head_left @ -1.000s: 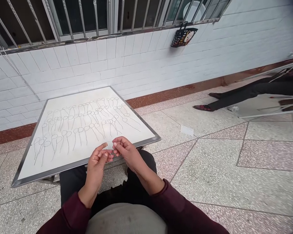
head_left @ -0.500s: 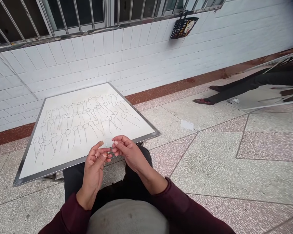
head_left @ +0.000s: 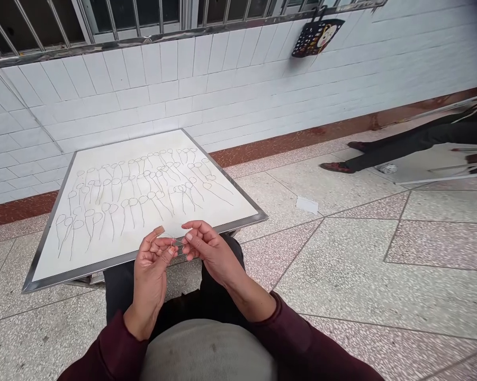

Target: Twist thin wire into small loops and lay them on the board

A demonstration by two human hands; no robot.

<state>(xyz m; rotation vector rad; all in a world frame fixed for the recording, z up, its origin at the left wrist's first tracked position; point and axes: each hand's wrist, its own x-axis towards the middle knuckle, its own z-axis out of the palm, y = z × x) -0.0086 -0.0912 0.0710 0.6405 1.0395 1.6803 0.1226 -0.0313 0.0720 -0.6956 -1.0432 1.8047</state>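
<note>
My left hand (head_left: 153,259) and my right hand (head_left: 206,248) are held together over my lap, just in front of the near edge of a white board with a metal frame (head_left: 47,264). Both hands pinch a very thin line or wire (head_left: 173,241) stretched between the fingertips. On the board lie several rows of thin looped wire pieces (head_left: 143,196), each with a round loop and a long tail.
The board rests low on a speckled tiled floor (head_left: 341,275) next to a white tiled wall (head_left: 182,95) with a barred window. Another person's legs and shoes (head_left: 365,159) stretch out at the right. A dark patterned bag (head_left: 315,37) hangs from the window bars.
My fingers have shifted slightly on the thin wire, with the left thumb lifting. The view has drifted a little to the left and down.
</note>
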